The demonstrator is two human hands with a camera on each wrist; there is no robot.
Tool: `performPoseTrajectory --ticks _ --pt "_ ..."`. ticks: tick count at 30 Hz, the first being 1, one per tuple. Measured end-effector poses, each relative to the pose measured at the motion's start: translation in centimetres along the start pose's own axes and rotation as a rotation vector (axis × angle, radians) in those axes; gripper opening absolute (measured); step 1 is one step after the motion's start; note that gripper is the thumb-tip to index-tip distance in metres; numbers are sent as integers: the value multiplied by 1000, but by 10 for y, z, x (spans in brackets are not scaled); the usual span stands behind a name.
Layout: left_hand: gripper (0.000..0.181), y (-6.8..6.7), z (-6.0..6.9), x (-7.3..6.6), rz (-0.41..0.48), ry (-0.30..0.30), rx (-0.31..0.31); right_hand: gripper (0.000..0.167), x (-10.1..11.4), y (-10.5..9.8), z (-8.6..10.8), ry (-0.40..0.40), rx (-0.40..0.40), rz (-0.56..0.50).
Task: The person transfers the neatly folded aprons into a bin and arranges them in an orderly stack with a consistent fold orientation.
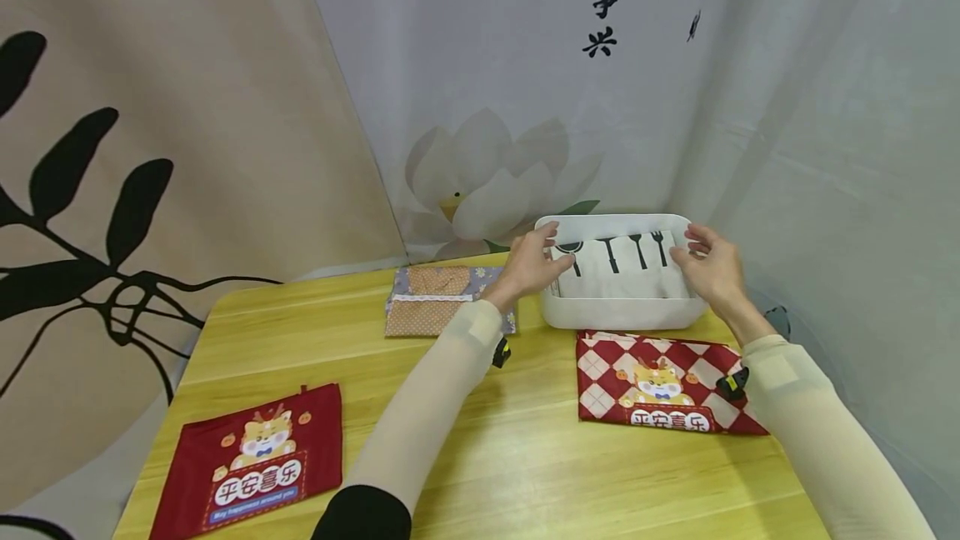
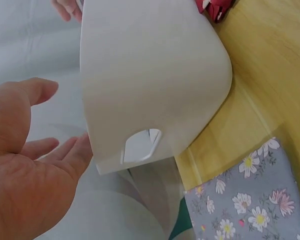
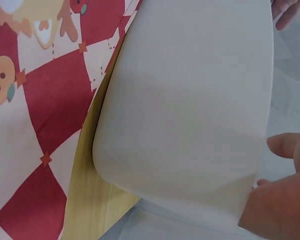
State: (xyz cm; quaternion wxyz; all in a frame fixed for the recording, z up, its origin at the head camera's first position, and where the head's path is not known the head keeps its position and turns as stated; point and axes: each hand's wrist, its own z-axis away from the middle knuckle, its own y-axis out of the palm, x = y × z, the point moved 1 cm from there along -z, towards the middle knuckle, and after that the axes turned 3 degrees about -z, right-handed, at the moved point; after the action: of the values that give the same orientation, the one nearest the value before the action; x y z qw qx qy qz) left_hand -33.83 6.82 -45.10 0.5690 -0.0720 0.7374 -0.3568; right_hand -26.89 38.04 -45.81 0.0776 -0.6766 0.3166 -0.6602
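A white plastic bin point(image 1: 622, 315) stands at the back right of the table. Inside it lies a folded white cloth point(image 1: 626, 280) printed with dark cutlery shapes. My left hand point(image 1: 534, 263) is over the bin's left rim, its thumb reaching above the cloth. In the left wrist view, this hand's fingertips meet the upper edge of the bin point(image 2: 155, 65). At the right rim is my right hand point(image 1: 716, 269), fingers loosely bent and thumb near the cloth. Neither hand visibly grips anything. Contact between the thumbs and the cloth is unclear.
In front of the bin lies a red-and-white checked cloth pouch point(image 1: 656, 386), under my right wrist. Left of the bin is a floral and dotted fabric pouch point(image 1: 427, 315), partly behind my left forearm. A plain red pouch point(image 1: 255, 457) lies front left. Printed curtains point(image 1: 510, 65) hang behind the table.
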Motion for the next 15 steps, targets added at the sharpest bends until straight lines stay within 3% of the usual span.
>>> performPoseTrajectory --ticks 7,15 --pt "76 -5 3 3 10 39 3 73 2 0 3 -44 28 31" --pt "78 -11 9 4 -39 70 11 77 3 -1 10 -66 64 45"
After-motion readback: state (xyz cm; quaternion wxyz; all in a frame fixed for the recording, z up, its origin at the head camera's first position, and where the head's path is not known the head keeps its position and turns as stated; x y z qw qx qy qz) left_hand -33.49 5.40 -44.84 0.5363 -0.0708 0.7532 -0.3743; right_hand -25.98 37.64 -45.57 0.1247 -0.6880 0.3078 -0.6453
